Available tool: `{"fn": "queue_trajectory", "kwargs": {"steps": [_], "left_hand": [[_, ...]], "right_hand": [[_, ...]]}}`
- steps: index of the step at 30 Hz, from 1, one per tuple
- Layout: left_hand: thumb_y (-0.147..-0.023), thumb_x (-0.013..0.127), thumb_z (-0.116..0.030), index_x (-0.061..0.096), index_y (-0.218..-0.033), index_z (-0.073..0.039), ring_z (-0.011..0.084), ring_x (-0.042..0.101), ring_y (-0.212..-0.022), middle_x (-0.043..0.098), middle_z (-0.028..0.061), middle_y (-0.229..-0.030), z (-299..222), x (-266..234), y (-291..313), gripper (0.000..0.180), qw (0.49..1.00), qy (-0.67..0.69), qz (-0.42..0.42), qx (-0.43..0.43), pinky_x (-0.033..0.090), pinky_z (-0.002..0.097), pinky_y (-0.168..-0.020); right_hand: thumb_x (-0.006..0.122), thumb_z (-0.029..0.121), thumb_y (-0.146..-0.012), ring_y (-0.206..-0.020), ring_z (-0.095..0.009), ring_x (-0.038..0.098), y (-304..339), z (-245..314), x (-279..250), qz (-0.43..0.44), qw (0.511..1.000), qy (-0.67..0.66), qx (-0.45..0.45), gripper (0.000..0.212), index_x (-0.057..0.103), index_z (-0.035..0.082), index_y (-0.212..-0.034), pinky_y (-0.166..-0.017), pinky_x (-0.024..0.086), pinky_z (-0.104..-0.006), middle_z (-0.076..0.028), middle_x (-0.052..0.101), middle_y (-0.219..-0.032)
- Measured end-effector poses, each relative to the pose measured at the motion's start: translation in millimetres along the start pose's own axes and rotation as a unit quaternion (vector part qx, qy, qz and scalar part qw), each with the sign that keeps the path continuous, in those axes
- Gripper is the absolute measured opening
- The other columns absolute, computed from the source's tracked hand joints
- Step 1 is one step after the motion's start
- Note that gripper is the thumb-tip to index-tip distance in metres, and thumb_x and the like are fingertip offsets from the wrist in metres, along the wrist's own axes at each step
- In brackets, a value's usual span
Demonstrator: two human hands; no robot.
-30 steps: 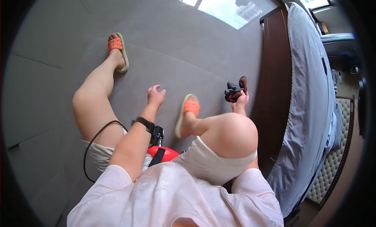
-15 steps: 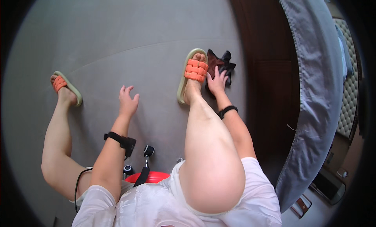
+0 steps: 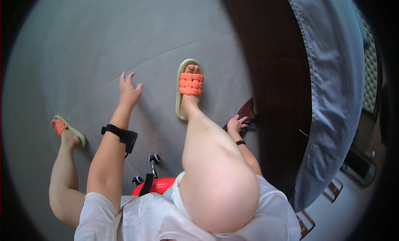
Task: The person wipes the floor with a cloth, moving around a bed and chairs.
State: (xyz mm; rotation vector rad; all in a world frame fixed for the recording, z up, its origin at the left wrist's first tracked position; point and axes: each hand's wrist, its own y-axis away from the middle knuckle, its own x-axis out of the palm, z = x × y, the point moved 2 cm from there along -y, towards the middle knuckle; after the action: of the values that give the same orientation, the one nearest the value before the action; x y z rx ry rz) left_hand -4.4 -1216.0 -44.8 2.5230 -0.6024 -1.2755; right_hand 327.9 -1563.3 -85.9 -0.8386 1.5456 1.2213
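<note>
Beside my right shin, my right hand [image 3: 237, 124] rests against a crumpled dark red-brown and black thing [image 3: 247, 110] with a pointed flap; its kind I cannot make out. The fingers look stretched and apart, not wrapped round it. Part of the thing lies behind the hand. Over the grey floor, between my two feet, my left hand [image 3: 130, 91] hangs with fingers spread and nothing in it. A black strap with a small box [image 3: 120, 135] circles the left forearm, and a dark band [image 3: 240, 143] the right wrist.
My feet wear green slides with orange straps, the right one [image 3: 191, 84] nearer the middle. A dark brown wooden panel [image 3: 278, 87] and grey draped cloth [image 3: 332, 95] stand at the right. A red seat [image 3: 160, 185] with castors [image 3: 154, 158] is under me.
My right hand and the dark thing have moved nearer to me, from beside the toes to beside the shin. My left hand has moved farther forward. Both feet have shifted in view.
</note>
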Motion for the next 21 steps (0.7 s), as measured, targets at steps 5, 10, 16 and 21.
{"fn": "queue_trajectory", "kwargs": {"steps": [5,10,16,21], "left_hand": [[-0.079,0.07,-0.019,0.029,-0.144,-0.014,0.0383,0.015,-0.14,0.007,0.0212,-0.153,9.9,3.4,-35.6,0.076,0.994,-0.09,0.045,0.048,0.024,0.046,-0.111],[-0.08,0.07,-0.033,0.014,-0.149,-0.023,0.0385,0.003,-0.142,-0.004,0.02,-0.154,-28.8,7.5,-74.7,0.089,0.973,-0.21,0.092,0.008,0.017,0.0568,-0.109],[-0.073,0.071,-0.053,-0.001,-0.15,-0.028,0.0426,-0.009,-0.141,-0.013,0.0203,-0.153,-51.1,4.4,-113.6,0.108,0.948,-0.27,0.156,-0.067,0.011,0.0614,-0.108],[-0.063,0.076,-0.059,-0.004,-0.149,-0.028,0.0455,-0.024,-0.136,-0.023,0.0211,-0.151,-72.2,8.7,-126.6,0.122,0.958,-0.207,0.158,-0.12,0.0,0.0665,-0.105]], "right_hand": [[0.025,0.055,-0.093,-0.135,-0.056,0.005,-0.4,91.1,-6.0,0.047,0.983,-0.017,0.176,0.072,0.005,0.014,-0.149,-0.11,0.012,-0.0593,-0.027,-0.003,-0.152],[0.028,0.052,-0.093,-0.136,-0.051,0.011,-19.1,210.4,-28.7,0.043,0.998,0.01,0.047,0.065,0.017,0.017,-0.147,-0.105,0.022,-0.0627,-0.022,0.008,-0.152],[0.03,0.05,-0.093,-0.136,-0.051,0.008,-0.1,332.5,-2.0,0.037,0.998,0.021,-0.036,0.064,0.021,0.015,-0.145,-0.104,0.022,-0.0648,-0.02,0.015,-0.15],[0.03,0.048,-0.093,-0.135,-0.05,0.014,-10.7,403.5,7.5,-0.007,0.997,0.053,-0.056,0.062,0.032,0.008,-0.14,-0.106,0.025,-0.0575,-0.02,0.026,-0.147]]}}
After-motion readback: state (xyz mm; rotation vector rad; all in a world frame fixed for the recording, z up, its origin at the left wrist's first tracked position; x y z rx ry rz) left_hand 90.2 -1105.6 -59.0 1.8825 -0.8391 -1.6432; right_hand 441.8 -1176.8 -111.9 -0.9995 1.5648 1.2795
